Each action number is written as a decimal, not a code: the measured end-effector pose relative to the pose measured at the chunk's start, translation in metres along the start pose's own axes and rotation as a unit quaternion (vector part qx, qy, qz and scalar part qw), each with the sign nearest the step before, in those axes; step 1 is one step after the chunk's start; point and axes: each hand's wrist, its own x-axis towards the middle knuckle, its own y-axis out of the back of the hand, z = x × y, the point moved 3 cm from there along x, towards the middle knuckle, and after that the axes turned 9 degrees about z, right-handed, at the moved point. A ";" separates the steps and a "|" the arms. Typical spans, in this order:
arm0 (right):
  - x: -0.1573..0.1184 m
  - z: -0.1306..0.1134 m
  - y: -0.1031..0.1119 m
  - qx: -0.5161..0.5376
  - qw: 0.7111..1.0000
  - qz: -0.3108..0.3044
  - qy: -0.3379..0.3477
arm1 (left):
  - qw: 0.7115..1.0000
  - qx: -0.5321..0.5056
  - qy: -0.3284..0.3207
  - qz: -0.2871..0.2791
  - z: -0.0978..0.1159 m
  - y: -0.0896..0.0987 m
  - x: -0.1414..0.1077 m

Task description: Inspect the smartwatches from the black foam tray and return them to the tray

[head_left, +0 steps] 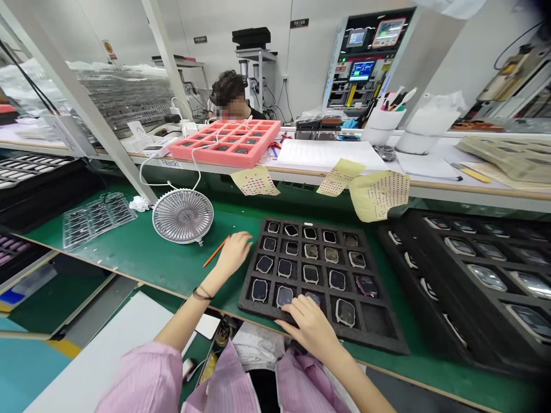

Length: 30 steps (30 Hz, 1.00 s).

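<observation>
head view | faces forward, down | near hands (310,324), above green bench (142,255)

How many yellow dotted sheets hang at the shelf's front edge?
3: left sheet, below the pink tray; middle sheet; right sheet, beside the middle one. More may be hidden behind.

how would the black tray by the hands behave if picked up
The black tray looks foam-like, so it is probably fairly stiff with slight give. The watch cases lie uncovered, some askew, so they might slide out if it tilts.

Factory workshop — green workbench (129,252), foam tray (379,321) of watches (310,274), machine screen (361,70).
</observation>
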 end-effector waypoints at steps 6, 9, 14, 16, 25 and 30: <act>-0.008 -0.002 0.007 0.010 1.000 -0.006 -0.022 | 0.990 -0.030 -0.087 -0.108 0.029 -0.026 0.096; -0.009 -0.002 0.006 0.004 1.000 -0.001 -0.019 | 0.973 -0.041 -0.126 -0.191 0.023 -0.034 0.126; -0.009 -0.001 0.004 -0.010 1.000 0.015 -0.007 | 0.956 -0.022 -0.143 -0.256 0.020 -0.041 0.144; -0.009 -0.001 0.003 -0.009 1.000 0.018 -0.006 | 0.955 -0.015 -0.139 -0.260 0.022 -0.043 0.147; -0.008 0.000 0.001 -0.017 0.999 0.032 0.004 | 0.968 -0.051 -0.110 -0.221 0.044 -0.034 0.150; -0.009 0.000 0.000 -0.020 0.999 0.037 -0.001 | 0.972 0.004 -0.088 -0.219 0.083 -0.051 0.156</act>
